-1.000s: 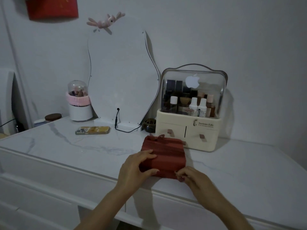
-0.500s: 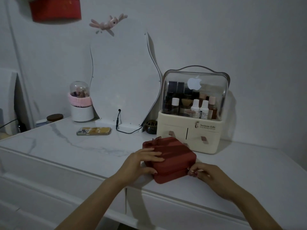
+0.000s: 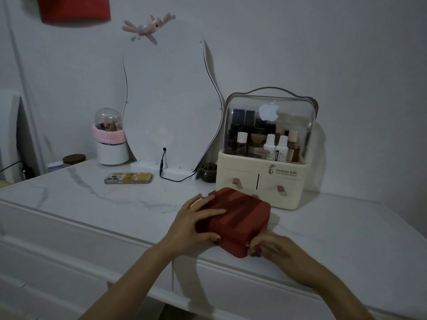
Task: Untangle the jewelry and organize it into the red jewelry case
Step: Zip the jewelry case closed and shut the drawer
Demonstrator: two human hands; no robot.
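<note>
Both my hands on the closed red case (image 3: 238, 221) at the near edge of the surface (image 3: 92, 199).

My left hand (image 3: 191, 224) lies over the case's left end, fingers (image 3: 209, 212) spread flat across the ribbed lid and the thumb tucked against its near side. My right hand (image 3: 273, 248) sits at the near right corner, fingers pressed together and pinching a small metal zipper pull (image 3: 248, 245) on the seam. The case lies between my two hands, lid down, turned at an angle. Just beyond my fingers stands a cream organizer (image 3: 263, 181) with bottles under a clear dome. Farther off to the left of my left fingers a phone (image 3: 128, 178) lies flat, with a wavy mirror (image 3: 171, 100) behind it.
</note>
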